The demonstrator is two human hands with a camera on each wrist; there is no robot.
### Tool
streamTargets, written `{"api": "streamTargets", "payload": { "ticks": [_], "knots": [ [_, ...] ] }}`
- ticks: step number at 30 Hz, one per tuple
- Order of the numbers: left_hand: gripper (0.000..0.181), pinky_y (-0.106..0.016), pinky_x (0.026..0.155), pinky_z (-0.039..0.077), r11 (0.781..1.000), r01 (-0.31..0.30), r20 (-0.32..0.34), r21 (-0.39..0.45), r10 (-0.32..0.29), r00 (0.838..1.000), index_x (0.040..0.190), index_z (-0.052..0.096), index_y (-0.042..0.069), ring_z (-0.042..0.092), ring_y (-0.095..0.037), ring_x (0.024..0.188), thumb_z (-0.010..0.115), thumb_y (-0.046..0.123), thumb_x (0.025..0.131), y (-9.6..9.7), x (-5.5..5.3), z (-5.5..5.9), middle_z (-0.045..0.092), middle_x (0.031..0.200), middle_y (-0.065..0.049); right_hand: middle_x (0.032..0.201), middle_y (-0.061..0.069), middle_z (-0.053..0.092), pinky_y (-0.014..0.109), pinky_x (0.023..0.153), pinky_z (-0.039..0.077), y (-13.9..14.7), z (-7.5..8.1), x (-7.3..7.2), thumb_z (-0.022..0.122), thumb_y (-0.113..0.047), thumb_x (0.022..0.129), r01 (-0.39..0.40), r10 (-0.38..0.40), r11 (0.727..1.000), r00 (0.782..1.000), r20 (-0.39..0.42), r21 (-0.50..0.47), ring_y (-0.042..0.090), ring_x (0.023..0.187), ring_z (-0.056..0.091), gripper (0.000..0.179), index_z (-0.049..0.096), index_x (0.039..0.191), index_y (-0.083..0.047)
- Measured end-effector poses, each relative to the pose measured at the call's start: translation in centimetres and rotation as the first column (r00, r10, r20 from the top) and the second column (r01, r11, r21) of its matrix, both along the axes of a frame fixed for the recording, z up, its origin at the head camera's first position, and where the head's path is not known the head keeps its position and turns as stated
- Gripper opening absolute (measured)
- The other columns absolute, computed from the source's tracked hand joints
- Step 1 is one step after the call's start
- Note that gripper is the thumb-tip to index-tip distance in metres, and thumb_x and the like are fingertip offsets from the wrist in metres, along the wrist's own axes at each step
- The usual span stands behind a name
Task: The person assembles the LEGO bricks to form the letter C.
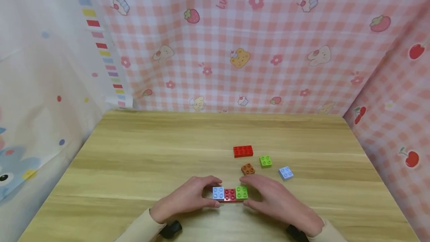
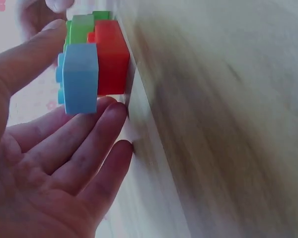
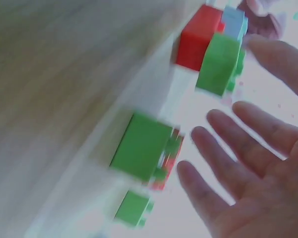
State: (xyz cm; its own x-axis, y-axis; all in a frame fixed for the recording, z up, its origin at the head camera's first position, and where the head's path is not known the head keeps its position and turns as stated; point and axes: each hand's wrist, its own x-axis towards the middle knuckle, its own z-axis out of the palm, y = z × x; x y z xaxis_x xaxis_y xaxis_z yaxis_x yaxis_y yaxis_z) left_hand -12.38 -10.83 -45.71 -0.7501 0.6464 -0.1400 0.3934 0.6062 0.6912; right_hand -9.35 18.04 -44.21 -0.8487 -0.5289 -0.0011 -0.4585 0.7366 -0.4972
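Both hands I had around a small brick build, neither one pinching

On the left, my left hand (image 1: 188,196) curved around the build's end, thumb and fingers spread; I could not tell whether a fingertip touched it. The build sat on the wooden table (image 1: 134,152) between the hands: a light blue brick (image 1: 218,192) on the left end of a red base brick (image 1: 230,195), its bare studs showing mid-row, and a green brick (image 1: 241,192) on the right end. Beyond lay a long red brick (image 1: 243,151), then a brown brick (image 1: 248,168) just behind the right fingertips and a loose green brick (image 1: 265,161). My right hand (image 1: 277,201) was spread around the green end, and a loose blue brick (image 1: 286,173) lay farther right
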Motion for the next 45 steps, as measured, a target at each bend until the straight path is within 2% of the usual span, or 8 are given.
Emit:
{"api": "streamTargets", "payload": {
  "ticks": [7, 11, 16, 23, 27, 38, 45],
  "knots": [
    [0.053, -0.037, 0.104, 0.051, 0.999, 0.002, 0.057, 0.043, -0.004, 0.998, 0.135, 0.065, 0.012, 0.063, -0.011, 0.116, 0.081, 0.036, 0.091, -1.2, 0.3, -0.1, 0.07, 0.128, 0.002, 0.151, 0.003, 0.056, 0.055, 0.11, 0.046, 3.1, 0.0, 0.4, 0.078, -0.039, 0.093, -0.037, 0.038, 0.999, 0.998, 0.047, -0.032, 0.029, 0.139, 0.051, 0.058, 0.061, 0.144, -0.014],
    [0.051, -0.038, 0.104, 0.051, 0.998, 0.014, 0.051, 0.055, -0.017, 0.999, 0.134, 0.065, 0.012, 0.064, -0.011, 0.115, 0.079, 0.037, 0.092, -1.6, 0.4, -0.1, 0.071, 0.126, 0.001, 0.155, 0.005, 0.051, 0.056, 0.111, 0.044, 4.2, -0.3, 0.1, 0.076, -0.037, 0.095, -0.078, 0.077, 0.997, 0.995, 0.059, 0.002, 0.03, 0.143, 0.047, 0.057, 0.06, 0.145, -0.014],
    [0.045, -0.036, 0.103, 0.052, 0.997, 0.025, 0.039, 0.067, -0.027, 0.999, 0.134, 0.065, 0.012, 0.065, -0.01, 0.114, 0.077, 0.03, 0.094, -1.6, 0.5, -0.4, 0.073, 0.124, 0.001, 0.152, 0.008, 0.054, 0.054, 0.108, 0.047, 4.7, -0.6, -0.4, 0.076, -0.028, 0.096, -0.08, 0.076, 0.995, 0.995, 0.064, 0.054, 0.031, 0.139, 0.051, 0.051, 0.062, 0.143, -0.013],
    [0.038, -0.036, 0.102, 0.053, 0.996, 0.034, -0.008, 0.088, -0.033, 0.999, 0.134, 0.066, 0.011, 0.065, -0.012, 0.114, 0.072, 0.023, 0.098, -1.1, 0.7, -0.5, 0.072, 0.125, -0.001, 0.128, 0.005, 0.067, 0.047, 0.097, 0.057, 4.7, -1.2, -0.5, 0.079, -0.017, 0.093, -0.022, 0.024, 0.996, 0.999, -0.023, 0.084, 0.025, 0.119, 0.064, 0.038, 0.067, 0.128, -0.01],
    [0.037, -0.036, 0.102, 0.053, 0.997, 0.028, -0.025, 0.078, -0.026, 0.999, 0.134, 0.066, 0.012, 0.065, -0.012, 0.114, 0.072, 0.022, 0.098, -0.8, 0.7, -0.5, 0.072, 0.126, -0.001, 0.121, 0.004, 0.07, 0.047, 0.092, 0.058, 4.7, -1.5, -0.4, 0.081, -0.012, 0.089, 0.011, -0.004, 0.996, 0.997, -0.081, 0.086, 0.025, 0.113, 0.067, 0.034, 0.069, 0.121, -0.012],
    [0.036, -0.036, 0.102, 0.053, 0.996, -0.01, -0.019, 0.09, 0.011, 1.0, 0.132, 0.067, 0.012, 0.065, -0.011, 0.113, 0.073, 0.02, 0.097, -0.3, 0.8, -0.5, 0.072, 0.125, -0.002, 0.122, 0.003, 0.071, 0.049, 0.093, 0.058, 4.7, -1.3, -0.1, 0.082, -0.017, 0.09, 0.066, -0.059, 0.997, 0.982, -0.179, 0.037, 0.025, 0.113, 0.067, 0.035, 0.07, 0.123, -0.013],
    [0.036, -0.038, 0.102, 0.053, 0.997, -0.014, -0.03, 0.076, 0.016, 0.999, 0.132, 0.067, 0.013, 0.065, -0.013, 0.115, 0.073, 0.021, 0.098, -0.1, 0.9, -0.4, 0.071, 0.127, -0.002, 0.123, 0.001, 0.07, 0.05, 0.094, 0.057, 4.6, -0.9, 0.0, 0.081, -0.019, 0.091, 0.107, -0.104, 0.994, 0.982, -0.157, 0.013, 0.023, 0.114, 0.067, 0.035, 0.071, 0.124, -0.015]
  ]
}}
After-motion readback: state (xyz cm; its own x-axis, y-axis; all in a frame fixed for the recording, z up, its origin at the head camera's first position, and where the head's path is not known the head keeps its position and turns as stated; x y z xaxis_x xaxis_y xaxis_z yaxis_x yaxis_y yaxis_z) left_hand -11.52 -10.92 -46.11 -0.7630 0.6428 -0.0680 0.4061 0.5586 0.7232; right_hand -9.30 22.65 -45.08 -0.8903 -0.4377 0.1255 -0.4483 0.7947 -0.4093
